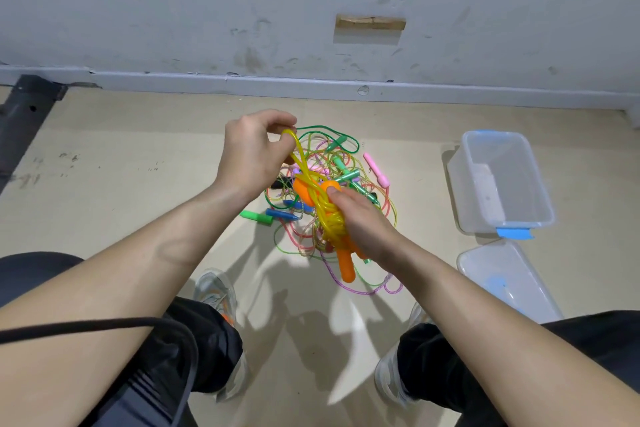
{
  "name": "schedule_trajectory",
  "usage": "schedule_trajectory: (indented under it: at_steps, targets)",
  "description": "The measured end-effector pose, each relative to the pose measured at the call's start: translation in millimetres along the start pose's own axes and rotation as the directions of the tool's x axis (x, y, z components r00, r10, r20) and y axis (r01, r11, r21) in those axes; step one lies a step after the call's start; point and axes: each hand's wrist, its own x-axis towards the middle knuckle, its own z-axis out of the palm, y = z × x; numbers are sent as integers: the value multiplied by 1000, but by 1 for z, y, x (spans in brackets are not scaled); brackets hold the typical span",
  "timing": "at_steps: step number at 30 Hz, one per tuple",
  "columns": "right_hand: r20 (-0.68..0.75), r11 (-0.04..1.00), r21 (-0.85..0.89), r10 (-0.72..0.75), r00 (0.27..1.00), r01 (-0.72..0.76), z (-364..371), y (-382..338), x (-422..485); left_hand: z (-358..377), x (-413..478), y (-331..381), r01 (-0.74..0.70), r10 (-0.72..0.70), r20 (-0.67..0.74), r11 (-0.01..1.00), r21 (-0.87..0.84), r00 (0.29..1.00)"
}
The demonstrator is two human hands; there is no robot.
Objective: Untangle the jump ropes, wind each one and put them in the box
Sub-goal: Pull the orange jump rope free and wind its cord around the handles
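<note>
Nearest the lens, shows a thin black cable [104,324] draped over the left forearm [145,253], beside knees in black trousers [207,350] and above grey trainers [216,288]. Farther out, shows the left hand [251,152] raised, thumb and fingertips pinching a loop of the translucent yellow plastic jump rope [303,163]. Shows the right hand [360,218] lower, fingers curled round the part already wound about the pair of smooth orange plastic handles [346,269]. Places this rope in the air, directly over the many-coloured tangle of remaining jump ropes [341,163], which lies on the beige floor [138,156] midway toward its wall-side edge. Places the clear rectangular plastic box with blue clips [465,191], open and seemingly empty, toward the floor's right edge, well apart from both hands, with its clear lid [512,284] just nearer. Likely faults, as judged: loss of the pinched loop and springing-open of the coils, owing to slick, stiff cord; snagging on strands below, since cannot tell whether fully freed, and so dragging up part of the tangle; uncoiling inside the box through slack winding.
</note>
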Motion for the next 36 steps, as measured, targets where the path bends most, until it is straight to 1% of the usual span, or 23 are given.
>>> schedule_trajectory:
  at_steps: [2, 4, 6, 9, 11, 14, 17, 19, 23, 25, 28, 29, 31, 33, 34, 35, 36]
  targets:
    - [18, 999, -3, -40, 999, 40, -6, 11, 12, 5, -2, 0, 46, -45, 38, 998, -30, 998]
    - [32, 1000, -10, -8, 999, 8, -6, 11, 12, 12, -4, 1, 97, -90, 113, 993, -61, 990]
    - [-5, 1000, -13, 2, 1000, -2, -10, 18, 17, 18, -5, 3, 107, -97, 177, 993, -48, 979]
    - [-75, 992, -120, -46, 996, 37, -20, 27, 27, 23, -7, 8, 116, -104, 237, 993, -37, 966]
    - [-101, 984, -165, -83, 991, 66, -25, 27, 29, 26, -9, 14, 127, -110, 250, 990, -53, 962]
    - [-136, 987, -123, -123, 983, 107, -32, 25, 26, 32, -11, 19, 155, -127, 254, 983, -94, 959]
    - [-83, 986, -105, -137, 987, 128, -37, 22, 16, 38, -10, 22, 202, -173, 243, 974, -102, 954]
    - [-69, 982, -123, -150, 986, 141, -42, 21, 11, 43, -12, 27, 224, -200, 225, 970, -90, 954]
    - [-37, 950, -200, -251, 967, 239, -57, 16, -4, 60, -14, 45, 248, -228, 228, 967, -60, 947]
    - [-32, 945, -190, -278, 960, 267, -65, 16, -8, 68, -10, 57, 296, -269, 246, 952, -77, 931]
    - [-50, 939, -159, -317, 947, 306, -80, 21, -12, 83, -4, 72, 441, -386, 294, 885, -151, 874]
    - [-63, 932, -183, -329, 942, 314, -86, 22, -14, 89, -3, 76, 503, -434, 330, 849, -162, 838]
    - [-78, 922, -209, -348, 934, 326, -98, 25, -17, 99, -1, 83, 603, -485, 474, 787, -128, 735]
    - [-106, 937, -131, -339, 935, 325, -114, 29, -18, 108, 3, 90, 667, -471, 632, 738, -100, 616]
    - [-127, 946, -80, -323, 938, 315, -123, 29, -20, 112, 5, 92, 690, -447, 683, 715, -115, 577]
    - [-154, 952, -31, -306, 940, 305, -131, 29, -20, 118, 8, 95, 703, -413, 717, 695, -150, 561]
    - [-180, 954, 21, -290, 940, 299, -141, 30, -19, 125, 10, 97, 708, -376, 734, 678, -198, 565]
